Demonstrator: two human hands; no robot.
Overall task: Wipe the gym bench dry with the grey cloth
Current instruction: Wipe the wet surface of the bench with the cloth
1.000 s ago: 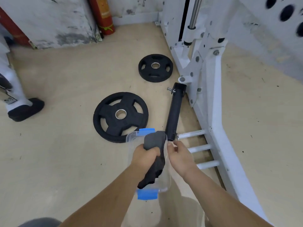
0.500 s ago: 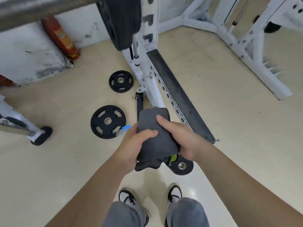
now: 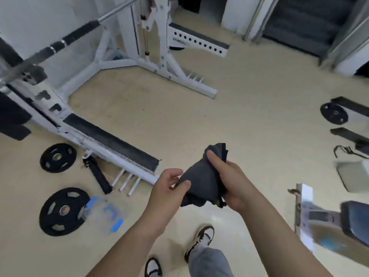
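I see the crumpled dark grey cloth [image 3: 201, 180] held chest-high between both hands above the beige floor [image 3: 249, 116]. Right hand [image 3: 229, 182] grip wraps it from the right; left hand [image 3: 169, 186] pinches its left edge. Dark padded gym bench [image 3: 355, 220] sits at far right, apart.

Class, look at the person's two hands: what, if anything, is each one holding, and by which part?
Both hold the bunched grey cloth. The right hand wraps its right side, thumb across the top; the left hand pinches its lower left edge.
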